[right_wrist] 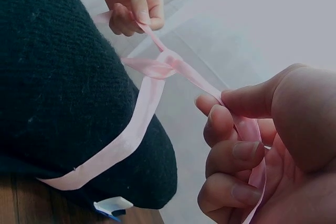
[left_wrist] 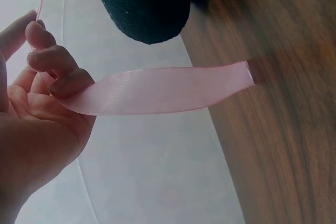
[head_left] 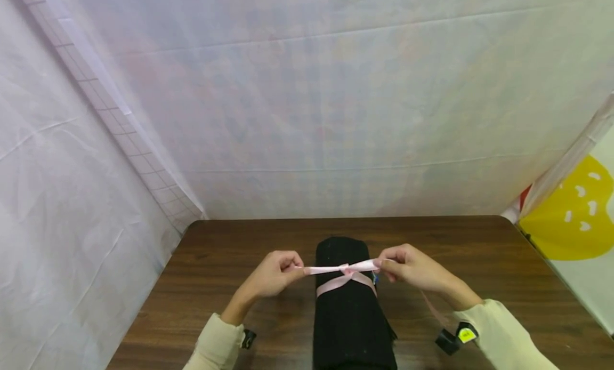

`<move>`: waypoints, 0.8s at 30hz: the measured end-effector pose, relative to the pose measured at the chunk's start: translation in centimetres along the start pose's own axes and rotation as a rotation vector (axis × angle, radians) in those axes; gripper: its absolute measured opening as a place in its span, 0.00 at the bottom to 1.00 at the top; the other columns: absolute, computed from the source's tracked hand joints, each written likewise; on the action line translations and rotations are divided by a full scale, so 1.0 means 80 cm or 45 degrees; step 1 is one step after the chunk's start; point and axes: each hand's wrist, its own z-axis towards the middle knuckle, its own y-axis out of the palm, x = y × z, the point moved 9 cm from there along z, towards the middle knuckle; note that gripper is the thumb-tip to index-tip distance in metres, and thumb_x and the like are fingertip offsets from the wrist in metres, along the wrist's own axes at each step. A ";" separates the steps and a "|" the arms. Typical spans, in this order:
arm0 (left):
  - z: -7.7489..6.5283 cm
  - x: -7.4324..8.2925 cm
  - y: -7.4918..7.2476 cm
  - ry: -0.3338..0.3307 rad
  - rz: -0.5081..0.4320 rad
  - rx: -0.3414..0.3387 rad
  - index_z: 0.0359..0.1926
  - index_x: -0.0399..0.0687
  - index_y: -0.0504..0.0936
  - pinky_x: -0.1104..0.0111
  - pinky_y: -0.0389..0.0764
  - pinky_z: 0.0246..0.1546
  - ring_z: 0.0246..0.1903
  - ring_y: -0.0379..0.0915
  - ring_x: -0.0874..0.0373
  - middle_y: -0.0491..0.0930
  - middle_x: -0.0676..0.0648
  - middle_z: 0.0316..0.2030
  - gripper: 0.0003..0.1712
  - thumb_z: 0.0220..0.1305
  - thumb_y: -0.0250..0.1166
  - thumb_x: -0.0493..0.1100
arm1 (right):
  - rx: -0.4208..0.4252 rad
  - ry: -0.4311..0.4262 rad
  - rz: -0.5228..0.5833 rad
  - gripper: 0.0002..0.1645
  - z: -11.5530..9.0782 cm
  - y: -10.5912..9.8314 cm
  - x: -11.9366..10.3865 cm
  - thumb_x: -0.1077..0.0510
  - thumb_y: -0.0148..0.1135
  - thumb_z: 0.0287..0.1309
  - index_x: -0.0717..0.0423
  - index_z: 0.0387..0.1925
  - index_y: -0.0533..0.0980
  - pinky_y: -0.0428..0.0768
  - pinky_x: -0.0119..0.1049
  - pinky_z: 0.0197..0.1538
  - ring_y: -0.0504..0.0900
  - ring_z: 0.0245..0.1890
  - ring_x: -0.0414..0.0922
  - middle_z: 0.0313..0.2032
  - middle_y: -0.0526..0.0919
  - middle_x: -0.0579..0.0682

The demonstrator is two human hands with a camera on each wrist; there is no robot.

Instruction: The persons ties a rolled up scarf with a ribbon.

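Note:
A pink ribbon [head_left: 333, 283] runs round a rolled black knit cloth [head_left: 352, 322] and crosses in a loose knot above it. My left hand [head_left: 279, 274] pinches one end of the ribbon, drawn out to the left; a flat loose tail of ribbon [left_wrist: 157, 90] trails from that palm in the left wrist view. My right hand [head_left: 408, 266] pinches the other end between thumb and finger, and in the right wrist view the ribbon passes on across its curled fingers. Both stretches between the knot and the hands look taut.
The roll lies lengthwise on a brown wooden table [head_left: 216, 252]. A small white and blue tag [right_wrist: 113, 204] shows at the roll's side. White sheeting [head_left: 307, 119] hangs behind the table, and a yellow printed shape [head_left: 571, 215] is at the right.

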 end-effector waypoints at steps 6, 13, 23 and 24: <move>-0.002 -0.001 -0.001 -0.015 -0.010 -0.008 0.27 0.41 0.80 0.76 0.57 0.17 0.15 0.56 0.70 0.63 0.56 0.16 0.09 0.63 0.68 0.39 | -0.011 -0.013 0.015 0.13 -0.006 -0.002 0.002 0.56 0.55 0.72 0.53 0.31 0.79 0.59 0.29 0.17 0.61 0.16 0.31 0.18 0.72 0.42; -0.004 -0.012 -0.001 -0.026 -0.004 -0.039 0.27 0.48 0.80 0.76 0.58 0.16 0.15 0.57 0.70 0.65 0.58 0.15 0.10 0.64 0.69 0.45 | -0.024 -0.042 0.005 0.12 -0.010 -0.002 0.002 0.57 0.55 0.72 0.52 0.31 0.79 0.61 0.29 0.17 0.63 0.16 0.31 0.16 0.73 0.50; -0.007 -0.018 -0.003 -0.053 0.007 -0.044 0.27 0.49 0.80 0.75 0.59 0.15 0.14 0.58 0.69 0.65 0.57 0.15 0.10 0.65 0.68 0.45 | -0.029 0.010 -0.021 0.10 -0.017 -0.007 0.011 0.56 0.55 0.71 0.53 0.33 0.79 0.66 0.31 0.20 0.67 0.18 0.34 0.18 0.76 0.48; -0.008 -0.019 -0.003 -0.056 0.008 -0.046 0.27 0.49 0.80 0.75 0.59 0.15 0.14 0.58 0.69 0.65 0.57 0.15 0.10 0.65 0.68 0.45 | -0.029 0.009 -0.018 0.10 -0.017 -0.008 0.012 0.56 0.55 0.71 0.53 0.33 0.79 0.66 0.31 0.20 0.68 0.18 0.34 0.18 0.76 0.48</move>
